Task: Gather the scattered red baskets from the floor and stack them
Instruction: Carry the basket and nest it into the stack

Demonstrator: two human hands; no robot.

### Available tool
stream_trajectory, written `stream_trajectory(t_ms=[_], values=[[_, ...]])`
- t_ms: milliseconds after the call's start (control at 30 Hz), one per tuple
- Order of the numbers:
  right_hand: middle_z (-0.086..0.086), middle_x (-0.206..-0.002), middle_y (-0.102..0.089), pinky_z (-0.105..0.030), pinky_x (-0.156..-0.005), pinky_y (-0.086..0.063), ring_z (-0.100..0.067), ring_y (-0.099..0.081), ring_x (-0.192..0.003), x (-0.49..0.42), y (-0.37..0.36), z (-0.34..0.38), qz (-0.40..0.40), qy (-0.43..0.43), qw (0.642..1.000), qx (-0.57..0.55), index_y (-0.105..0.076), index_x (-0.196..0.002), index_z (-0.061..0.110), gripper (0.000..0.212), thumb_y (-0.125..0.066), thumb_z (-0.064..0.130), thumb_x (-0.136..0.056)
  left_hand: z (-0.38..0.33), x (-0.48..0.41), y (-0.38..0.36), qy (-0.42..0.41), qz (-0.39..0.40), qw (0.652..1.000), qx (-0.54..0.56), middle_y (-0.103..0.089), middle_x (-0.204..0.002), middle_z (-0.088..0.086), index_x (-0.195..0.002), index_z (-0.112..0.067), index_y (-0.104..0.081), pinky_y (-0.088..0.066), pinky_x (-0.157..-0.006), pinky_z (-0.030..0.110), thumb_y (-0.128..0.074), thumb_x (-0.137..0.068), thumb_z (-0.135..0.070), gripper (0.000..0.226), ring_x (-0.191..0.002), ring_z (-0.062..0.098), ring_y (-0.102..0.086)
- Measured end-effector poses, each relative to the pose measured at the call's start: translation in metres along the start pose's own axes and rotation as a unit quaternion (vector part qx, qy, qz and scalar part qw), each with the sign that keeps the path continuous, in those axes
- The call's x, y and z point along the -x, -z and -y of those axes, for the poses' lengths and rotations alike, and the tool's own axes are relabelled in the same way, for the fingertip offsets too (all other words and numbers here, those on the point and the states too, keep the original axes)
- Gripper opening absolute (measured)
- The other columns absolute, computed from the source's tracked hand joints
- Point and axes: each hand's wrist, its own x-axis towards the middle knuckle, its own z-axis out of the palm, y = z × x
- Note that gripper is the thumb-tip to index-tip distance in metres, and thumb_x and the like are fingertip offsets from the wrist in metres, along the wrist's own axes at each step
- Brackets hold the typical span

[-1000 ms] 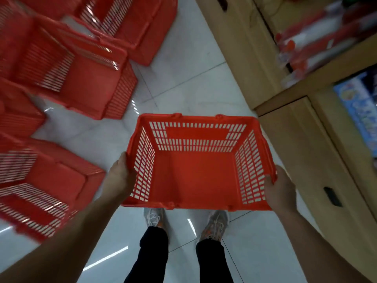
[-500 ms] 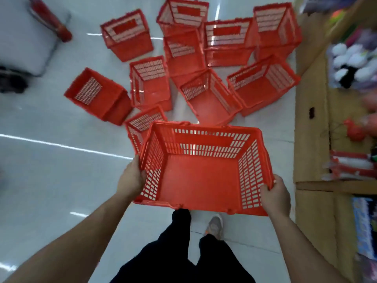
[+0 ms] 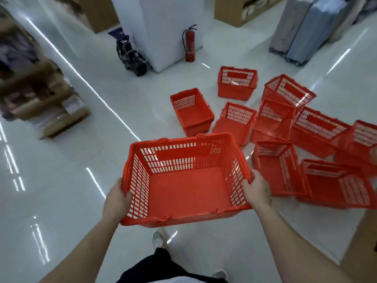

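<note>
Shiny white floor (image 3: 51, 180) all around. Taking the held basket (image 3: 189, 193) as the reference: way beyond it there's a big white pillar (image 3: 163, 27), and far off beyond and to its right some grey-blue suitcases (image 3: 306, 27) standing upright. Off to its left is a cardboard display (image 3: 40, 94), too blurry to say what's on it.

Then the loose red baskets (image 3: 273, 117), roughly nine of them, on the floor beyond and to the right of the held one. Some sit upright, some are tipped on their sides, and several touch or lean on each other. The closest one lies just beside the held basket's right end, so that side's pretty crowded.

The held basket is up off the floor, open side up, empty, about level.

A black bag or trolley (image 3: 131, 56) and a red fire extinguisher (image 3: 189, 45) sit far beyond it, at the pillar's foot.

The left hand (image 3: 116, 201) is wrapped on the basket's left rim and the right hand (image 3: 257, 190) grips the right rim. A grey shoe (image 3: 158, 240) pokes out below it.
</note>
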Motion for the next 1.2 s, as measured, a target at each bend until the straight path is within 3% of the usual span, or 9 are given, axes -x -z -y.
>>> stream_trajectory(t_ms=[100, 233, 367, 500, 667, 800, 900, 1067, 1200], values=[[-0.004, -0.080, -0.071, -0.026, -0.059, -0.044, -0.027, -0.066, -0.072, -0.016, -0.028, 0.059, 0.007, 0.027, 0.999, 0.018, -0.065, -0.122, 0.018, 0.036, -0.062, 0.016, -0.086, 0.021, -0.039, 0.028, 0.017, -0.017, 0.999, 0.022, -0.070, -0.111, 0.006, -0.129, -0.022, -0.050, -0.050, -0.073, 0.037, -0.058, -0.090, -0.023, 0.041, -0.081, 0.021, -0.064], [-0.019, -0.103, -0.072, -0.038, -0.081, -0.049, -0.039, -0.066, -0.096, -0.038, -0.063, 0.127, -0.002, 0.049, 0.998, 0.048, -0.064, -0.129, 0.013, 0.041, -0.060, 0.018, -0.088, 0.038, -0.108, 0.066, 0.011, -0.020, 0.999, 0.040, -0.070, -0.113, 0.007, -0.129, -0.020, -0.052, -0.051, -0.076, 0.038, -0.058, -0.089, -0.023, 0.041, -0.090, 0.027, -0.067], [-0.020, -0.103, -0.069, -0.044, -0.084, -0.054, -0.040, -0.068, -0.090, -0.059, -0.091, 0.185, -0.022, 0.046, 0.998, 0.042, -0.065, -0.125, 0.011, 0.039, -0.060, 0.019, -0.088, 0.038, -0.182, 0.104, -0.004, -0.022, 0.999, 0.045, -0.070, -0.114, 0.007, -0.129, -0.020, -0.052, -0.047, -0.073, 0.033, -0.059, -0.088, -0.021, 0.041, -0.087, 0.024, -0.065], [-0.018, -0.100, -0.072, -0.041, -0.083, -0.052, -0.038, -0.067, -0.094, -0.085, -0.113, 0.225, -0.052, 0.045, 0.997, 0.043, -0.066, -0.118, 0.010, 0.033, -0.061, 0.019, -0.086, 0.024, -0.259, 0.128, -0.033, -0.031, 0.998, 0.033, -0.069, -0.114, 0.009, -0.131, -0.017, -0.053, -0.046, -0.075, 0.034, -0.060, -0.088, -0.020, 0.044, -0.093, 0.029, -0.066], [-0.014, -0.099, -0.072, -0.037, -0.080, -0.045, -0.036, -0.062, -0.088, -0.146, -0.139, 0.260, -0.044, 0.014, 0.997, 0.061, -0.066, -0.115, 0.018, 0.027, -0.058, 0.023, -0.089, -0.002, -0.348, 0.122, -0.042, -0.021, 0.998, 0.035, -0.070, -0.112, 0.008, -0.132, -0.016, -0.052, -0.045, -0.069, 0.030, -0.059, -0.090, -0.023, 0.043, -0.079, 0.015, -0.059], [-0.014, -0.102, -0.072, -0.040, -0.082, -0.048, -0.038, -0.065, -0.096, -0.216, -0.166, 0.286, -0.024, 0.005, 0.998, 0.065, -0.065, -0.112, 0.018, 0.025, -0.058, 0.024, -0.089, -0.018, -0.414, 0.101, -0.050, -0.021, 0.998, 0.020, -0.070, -0.113, 0.011, -0.132, -0.013, -0.053, -0.045, -0.071, 0.031, -0.061, -0.090, -0.022, 0.043, -0.085, 0.025, -0.066], [-0.015, -0.106, -0.071, -0.040, -0.084, -0.049, -0.039, -0.065, -0.100, -0.280, -0.189, 0.314, 0.001, -0.004, 0.998, 0.056, -0.066, -0.116, 0.017, 0.029, -0.058, 0.022, -0.089, -0.037, -0.473, 0.092, -0.022, -0.013, 1.000, -0.006, -0.070, -0.112, 0.008, -0.133, -0.014, -0.051, -0.042, -0.060, 0.023, -0.059, -0.092, -0.030, 0.044, -0.069, 0.009, -0.058], [-0.014, -0.102, -0.070, -0.040, -0.083, -0.051, -0.036, -0.066, -0.095, -0.364, -0.212, 0.352, 0.044, -0.015, 0.998, 0.051, -0.064, -0.112, 0.017, 0.023, -0.057, 0.023, -0.090, -0.077, -0.572, 0.091, -0.019, 0.000, 0.997, -0.069, -0.070, -0.111, 0.006, -0.132, -0.018, -0.050, -0.045, -0.062, 0.026, -0.057, -0.092, -0.036, 0.044, -0.067, 0.005, -0.054], [-0.013, -0.101, -0.070, -0.040, -0.082, -0.052, -0.036, -0.066, -0.093, -0.409, -0.217, 0.361, 0.035, -0.054, 0.997, 0.032, -0.064, -0.107, 0.018, 0.020, -0.056, 0.023, -0.089, -0.117, -0.642, 0.078, -0.027, 0.047, 0.994, -0.097, -0.069, -0.107, 0.000, -0.132, -0.023, -0.047, -0.057, -0.064, 0.033, -0.053, -0.093, -0.043, 0.044, -0.071, 0.011, -0.065]])
